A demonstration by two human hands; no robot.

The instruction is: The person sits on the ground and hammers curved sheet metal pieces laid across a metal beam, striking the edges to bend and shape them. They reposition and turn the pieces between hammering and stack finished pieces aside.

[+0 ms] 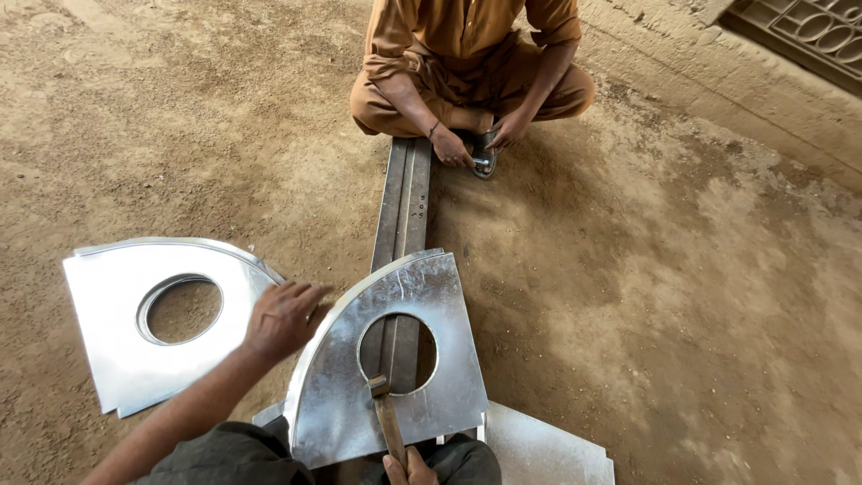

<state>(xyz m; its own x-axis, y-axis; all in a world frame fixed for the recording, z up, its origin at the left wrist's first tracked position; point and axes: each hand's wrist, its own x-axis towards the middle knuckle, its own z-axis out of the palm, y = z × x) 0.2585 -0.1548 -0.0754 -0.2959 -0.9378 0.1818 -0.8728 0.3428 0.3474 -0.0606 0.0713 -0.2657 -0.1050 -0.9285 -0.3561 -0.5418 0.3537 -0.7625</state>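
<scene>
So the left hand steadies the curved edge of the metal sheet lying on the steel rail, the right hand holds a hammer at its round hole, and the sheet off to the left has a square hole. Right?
Not quite. The head view shows the left hand on the metal sheet over the steel rail, and the right hand holding the hammer at its round hole. But the second sheet also has a round hole, not a square one.

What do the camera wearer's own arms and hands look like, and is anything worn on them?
Both are bare: no gloves, rings or watch show. The left hand is in full view, its forearm uncovered down to the bottom edge of the picture, with no sleeve visible. Of the right hand only the knuckles show at the bottom edge, so its arm and any sleeve are out of view.
</scene>
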